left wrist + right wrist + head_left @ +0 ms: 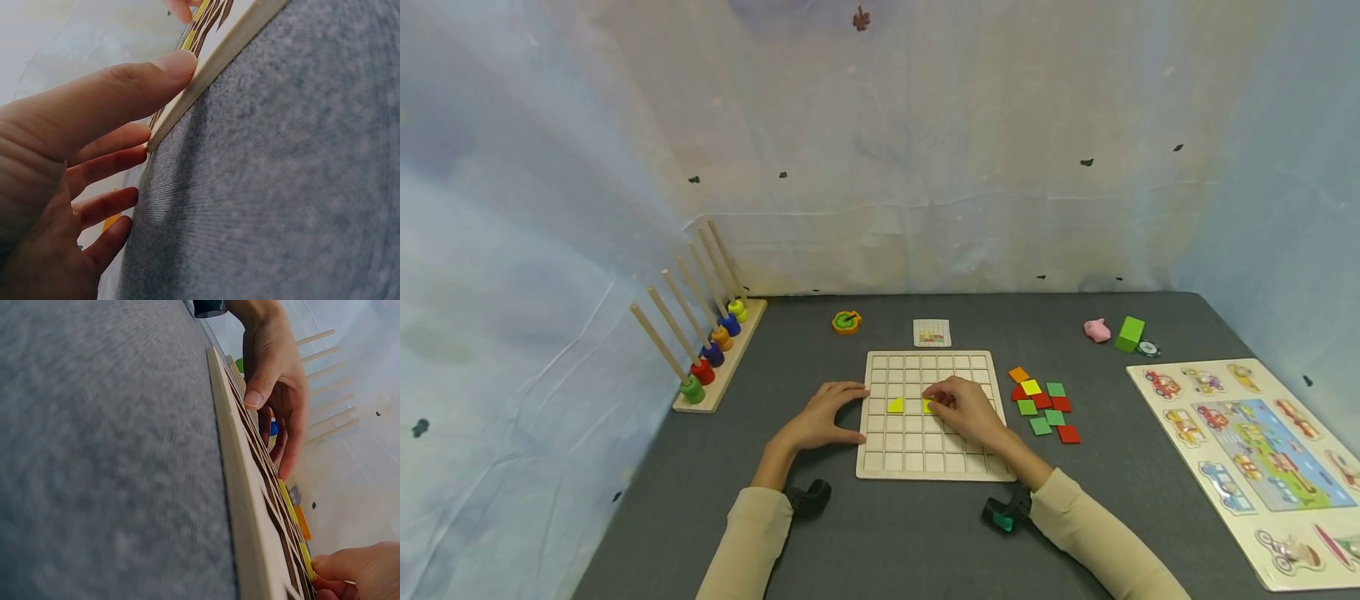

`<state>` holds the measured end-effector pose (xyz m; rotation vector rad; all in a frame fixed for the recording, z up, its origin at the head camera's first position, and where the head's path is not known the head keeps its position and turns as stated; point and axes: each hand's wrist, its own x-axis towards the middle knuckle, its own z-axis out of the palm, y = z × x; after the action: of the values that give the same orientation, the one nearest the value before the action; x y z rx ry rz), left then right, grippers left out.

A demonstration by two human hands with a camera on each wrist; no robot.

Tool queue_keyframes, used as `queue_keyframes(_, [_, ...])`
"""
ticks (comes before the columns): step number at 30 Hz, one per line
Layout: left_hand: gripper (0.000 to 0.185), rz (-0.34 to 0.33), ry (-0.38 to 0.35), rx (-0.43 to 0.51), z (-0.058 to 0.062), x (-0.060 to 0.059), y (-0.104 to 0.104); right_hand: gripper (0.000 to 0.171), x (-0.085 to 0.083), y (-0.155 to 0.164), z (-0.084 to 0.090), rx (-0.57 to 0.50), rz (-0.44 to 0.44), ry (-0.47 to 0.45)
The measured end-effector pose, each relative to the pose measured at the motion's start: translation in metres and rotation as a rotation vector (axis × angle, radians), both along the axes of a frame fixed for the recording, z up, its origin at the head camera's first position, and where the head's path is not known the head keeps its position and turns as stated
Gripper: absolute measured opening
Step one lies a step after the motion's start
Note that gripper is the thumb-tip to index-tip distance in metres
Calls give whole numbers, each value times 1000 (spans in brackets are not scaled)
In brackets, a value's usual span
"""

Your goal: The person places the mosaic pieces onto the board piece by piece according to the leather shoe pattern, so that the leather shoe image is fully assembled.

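Right hand [967,412] pinches yellow tile [927,407]; left hand [820,419], relaxed, touches grid board [904,462]. Gray table [895,542], pale cloth [925,158] behind.

One board [876,446] has two yellow tiles [895,406], one at the right grip [966,408]. Right of that grip show four red tiles [1069,434], four green tiles [1041,426], one more yellow tile [1032,387], one orange tile [1018,374]; beyond it, one card [932,333], one toy pig [1097,331], one green block [1130,333].

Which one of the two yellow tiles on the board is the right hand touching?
The right yellow tile: the right hand has its fingertips on it, while the left yellow tile lies untouched by either hand.
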<state>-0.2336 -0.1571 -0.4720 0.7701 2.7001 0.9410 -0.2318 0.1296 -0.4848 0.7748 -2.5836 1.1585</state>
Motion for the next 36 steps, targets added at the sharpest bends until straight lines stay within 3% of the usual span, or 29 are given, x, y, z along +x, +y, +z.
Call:
queue_keyframes(11, [76, -8, 6, -2, -1, -2, 0, 20, -8, 24, 8, 11, 4, 70])
queue_keyframes(20, [75, -15, 12, -3, -1, 0, -1, 22, -20, 76, 12, 94, -223, 83])
queue_keyframes(27, [76, -12, 4, 0, -2, 0, -1, 44, -21, 105, 11, 212, -417, -54])
queue_keyframes(31, [76, -6, -1, -3, -1, 0, -1, 48, -20, 112, 11, 271, -448, -111])
queue_keyframes(36, [76, 0, -6, -4, 0, 0, 0, 39, -21, 115, 13, 286, -431, -92])
